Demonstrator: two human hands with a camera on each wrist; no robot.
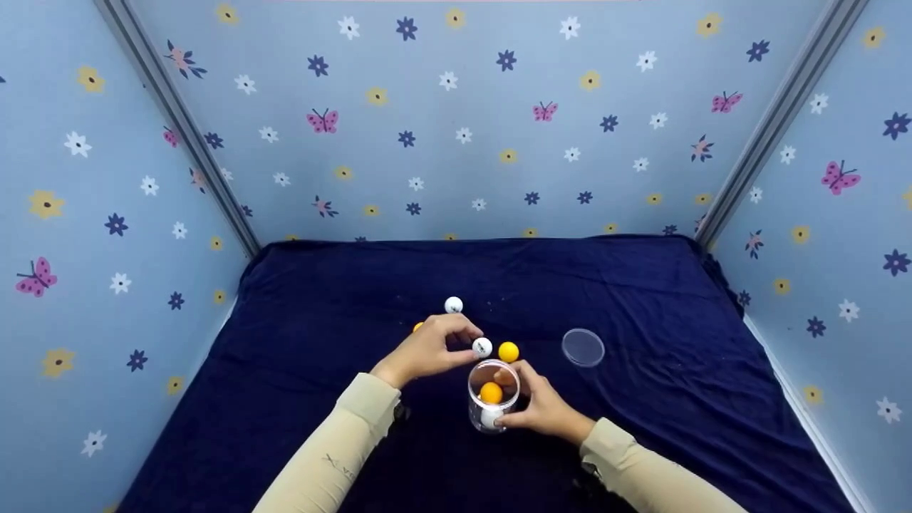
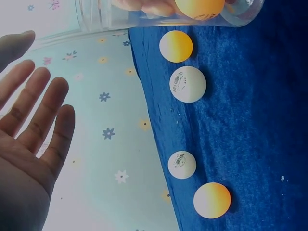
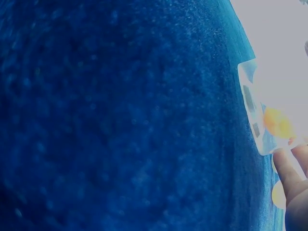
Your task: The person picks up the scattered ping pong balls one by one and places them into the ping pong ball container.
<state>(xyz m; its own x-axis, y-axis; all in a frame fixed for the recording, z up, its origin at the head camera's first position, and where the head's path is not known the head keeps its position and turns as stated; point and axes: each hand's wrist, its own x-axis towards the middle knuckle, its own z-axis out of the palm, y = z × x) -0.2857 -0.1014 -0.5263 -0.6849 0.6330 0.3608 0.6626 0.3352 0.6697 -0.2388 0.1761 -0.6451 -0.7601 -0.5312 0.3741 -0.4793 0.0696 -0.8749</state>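
Nearest, the clear jar (image 1: 477,388) is clasped round its wall by the right hand (image 1: 539,410); if the grasp is loosened, the balls inside (image 1: 491,392) could be spilled. Just beyond its rim, a white ball (image 1: 482,347) is seen near the left hand (image 1: 431,347), whose straight fingers are spread; whether contact is made cannot be told surely. By a clumsy push, it or the neighbouring orange ball (image 1: 509,352) could be rolled over the blue cloth (image 1: 342,285), and the farther white ball (image 1: 454,305) could be struck.

Flowered pale-blue walls (image 1: 491,178) with pink butterflies (image 1: 323,121) and grey corner posts (image 1: 180,125) border dark blue cloth (image 1: 320,299).
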